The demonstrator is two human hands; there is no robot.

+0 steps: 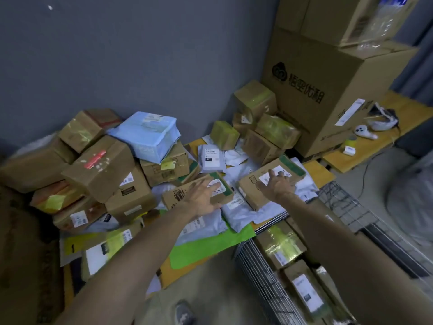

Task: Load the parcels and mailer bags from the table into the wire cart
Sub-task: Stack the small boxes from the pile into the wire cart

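Cardboard parcels and pale mailer bags are heaped on the low yellow table point(321, 171). My left hand point(203, 195) lies with spread fingers on a flat brown box with green tape point(178, 194) in the middle of the heap. My right hand point(276, 185) rests, fingers spread, on a second brown box with a white label and green tape point(284, 171) to the right. The wire cart point(262, 275) stands at the lower right beside the table, holding several taped brown parcels point(281, 246). White mailer bags point(236, 213) lie under and between the two boxes.
A tall stack of big cartons point(328, 85) stands at the back right against the grey wall. A light blue package point(146, 134) tops the left pile of boxes. A white controller point(364, 132) and a headset point(382, 118) lie on the right table section. My shoe point(184, 313) shows below.
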